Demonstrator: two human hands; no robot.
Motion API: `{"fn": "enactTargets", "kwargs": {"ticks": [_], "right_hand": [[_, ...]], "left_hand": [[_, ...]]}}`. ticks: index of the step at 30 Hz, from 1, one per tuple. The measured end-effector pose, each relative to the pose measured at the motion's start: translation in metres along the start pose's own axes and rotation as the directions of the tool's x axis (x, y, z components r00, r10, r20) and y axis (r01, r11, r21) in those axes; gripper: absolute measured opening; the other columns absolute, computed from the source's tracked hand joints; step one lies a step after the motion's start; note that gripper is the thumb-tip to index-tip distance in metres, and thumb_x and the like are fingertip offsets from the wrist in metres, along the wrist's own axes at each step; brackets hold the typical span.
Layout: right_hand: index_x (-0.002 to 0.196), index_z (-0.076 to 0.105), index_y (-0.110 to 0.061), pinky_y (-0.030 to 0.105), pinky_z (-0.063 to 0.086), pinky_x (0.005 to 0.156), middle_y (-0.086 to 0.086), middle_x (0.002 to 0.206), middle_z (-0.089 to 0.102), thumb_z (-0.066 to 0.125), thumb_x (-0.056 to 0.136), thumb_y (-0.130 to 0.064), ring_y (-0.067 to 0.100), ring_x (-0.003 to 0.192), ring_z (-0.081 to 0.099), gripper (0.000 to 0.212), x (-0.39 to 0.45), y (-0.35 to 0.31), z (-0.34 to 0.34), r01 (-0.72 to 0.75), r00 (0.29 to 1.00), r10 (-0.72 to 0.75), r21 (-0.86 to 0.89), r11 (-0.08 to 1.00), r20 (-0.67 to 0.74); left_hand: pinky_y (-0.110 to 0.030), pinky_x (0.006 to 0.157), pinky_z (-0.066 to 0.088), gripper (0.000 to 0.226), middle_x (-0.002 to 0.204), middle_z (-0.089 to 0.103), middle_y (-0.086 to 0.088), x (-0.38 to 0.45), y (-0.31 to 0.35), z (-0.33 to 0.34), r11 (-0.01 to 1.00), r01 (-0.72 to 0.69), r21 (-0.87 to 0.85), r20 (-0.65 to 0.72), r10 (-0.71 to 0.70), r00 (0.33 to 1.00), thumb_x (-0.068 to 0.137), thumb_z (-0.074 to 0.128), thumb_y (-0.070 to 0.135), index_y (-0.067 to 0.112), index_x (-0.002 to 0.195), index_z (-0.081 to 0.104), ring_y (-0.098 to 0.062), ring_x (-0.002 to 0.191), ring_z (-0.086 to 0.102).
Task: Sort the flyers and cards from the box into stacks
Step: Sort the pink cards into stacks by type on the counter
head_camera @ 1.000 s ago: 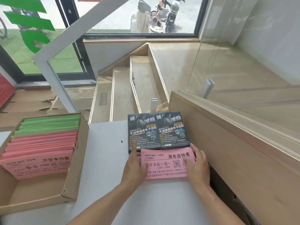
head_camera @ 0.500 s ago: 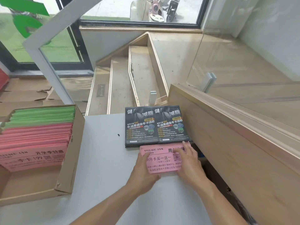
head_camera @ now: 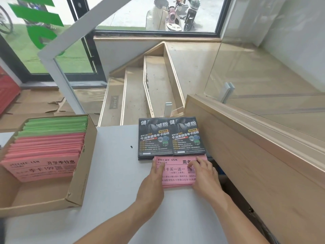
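Both hands lie flat on the pink card stack (head_camera: 177,171) at the table's (head_camera: 109,169) near right: left hand (head_camera: 154,180) on its left edge, right hand (head_camera: 204,175) on its right, fingers straight. Best to square edges w/ light even pressure, no fanning. Just beyond, touching: two black flyer stacks (head_camera: 169,136). Far left, box (head_camera: 77,180) holds pink & green cards.

Box (head_camera: 80,173) of cards (head_camera: 44,155) left on table (head_camera: 112,173); two flyer stacks (head_camera: 171,137) right, card stack (head_camera: 177,173) touching in front of them.

One cardboard box (head_camera: 82,173), two black flyer stacks (head_camera: 171,136), one pink card stack (head_camera: 177,175), two hands (head_camera: 154,180).
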State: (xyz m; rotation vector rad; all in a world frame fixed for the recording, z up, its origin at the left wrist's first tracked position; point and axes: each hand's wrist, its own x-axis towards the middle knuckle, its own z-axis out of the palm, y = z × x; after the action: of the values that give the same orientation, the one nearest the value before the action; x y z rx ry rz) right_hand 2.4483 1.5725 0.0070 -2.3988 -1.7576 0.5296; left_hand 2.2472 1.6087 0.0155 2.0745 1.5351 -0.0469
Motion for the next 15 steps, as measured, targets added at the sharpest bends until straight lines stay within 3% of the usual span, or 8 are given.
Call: {"fn": "enactTargets", "kwargs": {"ticks": [3, 6, 11, 13, 15], "right_hand": [[0.124, 0.047, -0.035, 0.041, 0.031, 0.112, -0.008, 0.145, 0.036, 0.062, 0.080, -0.003, 0.019, 0.136, 0.028, 0.057, 0.000, -0.001, -0.003, 0.018, 1.000, -0.018, 0.011, 1.000, 0.013], [0.124, 0.048, -0.036, 0.039, 0.035, 0.109, -0.009, 0.144, 0.039, 0.063, 0.079, -0.002, 0.018, 0.134, 0.031, 0.058, 0.002, 0.000, -0.010, 0.044, 0.998, -0.045, 0.026, 0.999, 0.039], [0.132, 0.047, -0.036, 0.048, 0.016, 0.123, -0.002, 0.156, 0.031, 0.066, 0.079, -0.004, 0.022, 0.147, 0.020, 0.065, -0.002, -0.004, -0.014, 0.073, 0.997, -0.068, -0.109, 0.991, 0.048], [0.137, 0.046, -0.034, 0.046, 0.010, 0.123, 0.000, 0.159, 0.028, 0.069, 0.080, -0.006, 0.023, 0.149, 0.017, 0.068, -0.009, -0.014, -0.015, 0.090, 0.996, -0.088, -0.134, 0.987, 0.020], [0.139, 0.046, -0.032, 0.038, 0.015, 0.121, -0.002, 0.156, 0.032, 0.067, 0.083, -0.006, 0.020, 0.145, 0.022, 0.065, -0.018, -0.031, -0.013, 0.159, 0.986, -0.165, -0.128, 0.979, -0.035]], "left_hand": [[-0.034, 0.074, 0.044, 0.086, 0.169, -0.013, 0.004, -0.002, -0.002, 0.005, 1.000, -0.018, 0.017, -0.020, 0.019, 1.000, 0.086, 0.039, -0.007, 0.028, 0.160, 0.013, -0.030, 0.098, 0.062], [-0.035, 0.080, 0.047, 0.082, 0.170, -0.010, 0.000, -0.005, -0.001, 0.009, 1.000, -0.007, 0.005, -0.041, 0.007, 0.999, 0.088, 0.039, -0.006, 0.026, 0.159, 0.015, -0.031, 0.100, 0.062], [-0.030, 0.101, 0.044, 0.078, 0.170, -0.008, 0.000, -0.011, -0.008, 0.014, 0.976, 0.027, -0.217, -0.026, -0.033, 0.999, 0.088, 0.047, 0.000, 0.028, 0.157, 0.023, -0.025, 0.134, 0.048], [-0.025, 0.104, 0.040, 0.081, 0.170, -0.009, 0.005, -0.014, -0.012, 0.014, 0.951, 0.011, -0.308, -0.026, -0.020, 0.999, 0.087, 0.054, 0.004, 0.030, 0.157, 0.023, -0.019, 0.144, 0.038], [-0.021, 0.100, 0.039, 0.084, 0.169, -0.008, 0.010, -0.017, -0.020, 0.017, 0.929, -0.022, -0.370, -0.072, -0.005, 0.997, 0.088, 0.062, 0.011, 0.032, 0.158, 0.020, -0.015, 0.146, 0.035]]}}
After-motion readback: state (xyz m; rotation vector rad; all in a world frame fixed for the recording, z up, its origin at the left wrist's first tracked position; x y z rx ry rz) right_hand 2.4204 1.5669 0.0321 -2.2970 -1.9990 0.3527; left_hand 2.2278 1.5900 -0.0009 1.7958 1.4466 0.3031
